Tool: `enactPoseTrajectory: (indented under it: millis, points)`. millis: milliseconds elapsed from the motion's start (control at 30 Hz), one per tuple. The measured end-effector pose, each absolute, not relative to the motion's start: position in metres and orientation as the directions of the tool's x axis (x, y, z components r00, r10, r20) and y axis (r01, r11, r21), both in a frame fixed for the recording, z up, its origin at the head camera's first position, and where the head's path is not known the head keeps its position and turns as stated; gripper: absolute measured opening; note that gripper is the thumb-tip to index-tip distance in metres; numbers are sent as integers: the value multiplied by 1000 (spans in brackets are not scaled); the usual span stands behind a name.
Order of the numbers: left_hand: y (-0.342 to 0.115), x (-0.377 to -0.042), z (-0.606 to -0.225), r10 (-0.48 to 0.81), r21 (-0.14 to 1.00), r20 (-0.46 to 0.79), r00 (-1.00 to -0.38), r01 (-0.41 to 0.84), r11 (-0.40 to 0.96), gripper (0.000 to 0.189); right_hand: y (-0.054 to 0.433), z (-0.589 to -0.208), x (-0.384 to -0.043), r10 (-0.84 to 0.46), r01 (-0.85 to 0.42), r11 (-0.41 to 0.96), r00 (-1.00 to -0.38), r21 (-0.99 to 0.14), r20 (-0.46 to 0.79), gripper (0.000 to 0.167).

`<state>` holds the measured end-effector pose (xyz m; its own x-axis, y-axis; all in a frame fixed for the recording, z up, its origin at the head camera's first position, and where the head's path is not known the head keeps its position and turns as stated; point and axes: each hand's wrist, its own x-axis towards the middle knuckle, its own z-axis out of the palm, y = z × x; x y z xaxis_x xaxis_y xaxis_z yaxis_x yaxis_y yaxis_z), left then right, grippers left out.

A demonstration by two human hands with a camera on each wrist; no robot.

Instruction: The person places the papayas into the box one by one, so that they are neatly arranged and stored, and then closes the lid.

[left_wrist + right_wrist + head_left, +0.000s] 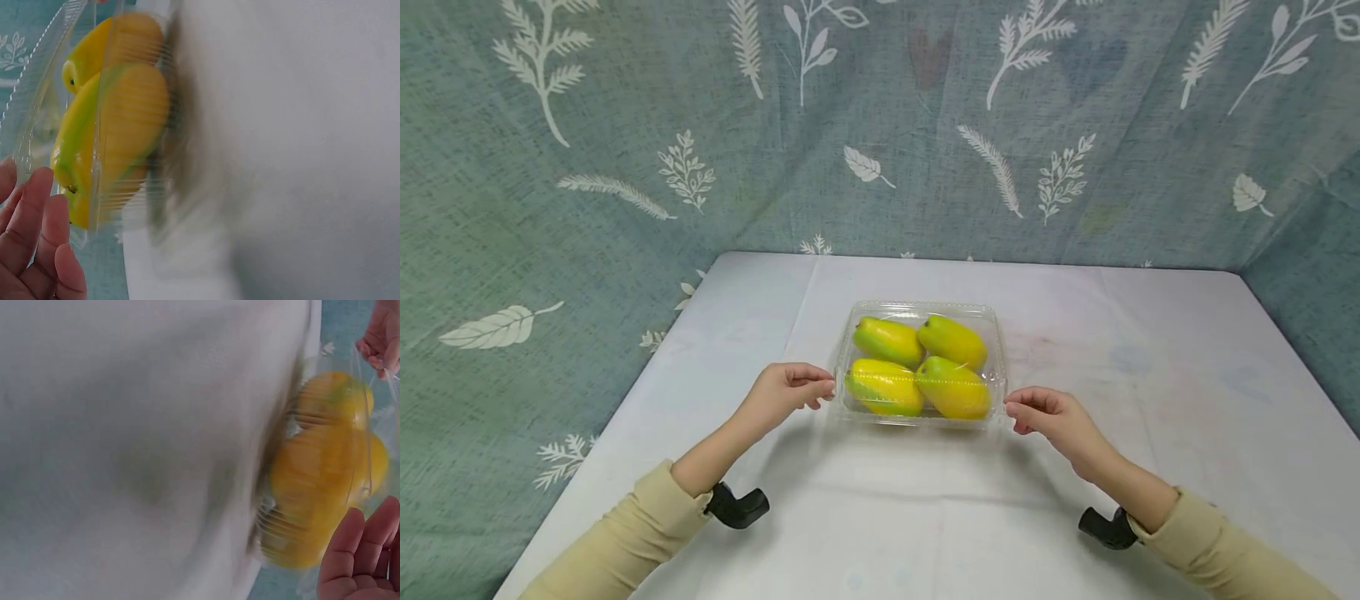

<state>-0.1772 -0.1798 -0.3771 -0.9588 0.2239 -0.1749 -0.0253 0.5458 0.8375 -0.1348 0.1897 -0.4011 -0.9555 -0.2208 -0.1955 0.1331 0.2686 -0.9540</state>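
A clear plastic clamshell container (922,310) stands on the table with several yellow-green mangoes (953,388) inside. Its clear lid lies over the fruit; I cannot tell whether it is fastened. At the container's left front edge, my left hand (790,387) pinches the rim between thumb and fingertips. My right hand (1056,421) pinches the rim on the opposite side. In the left wrist view, the left fingers (34,231) are beside the lid's edge, near a mango (112,125). The right wrist view shows the right fingers (369,550) beside the container, their thumb out of sight.
A white cloth covers the table (925,517). Behind it and at the sides hangs a blue-green curtain (880,150) with white leaf prints. Each wrist carries a black camera mount (737,507) below a beige sleeve (625,533).
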Motion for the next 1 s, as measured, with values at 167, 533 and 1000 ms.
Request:
enactPoseTrajectory:
  millis: [167,533,1000]
  points:
    - [-180,-176,-385,211,852,-212,-954,-75,518,29,188,-410,-135,-225,156,247,-951,-957,-213,37]
    - [-173,-173,-398,209,856,-257,-943,-122,502,24,185,-413,-137,-184,269,211,-933,-940,-309,19]
    - [-174,-172,-412,197,871,-345,-918,-235,432,25,183,-423,-142,-256,378,168,-875,-910,-411,32]
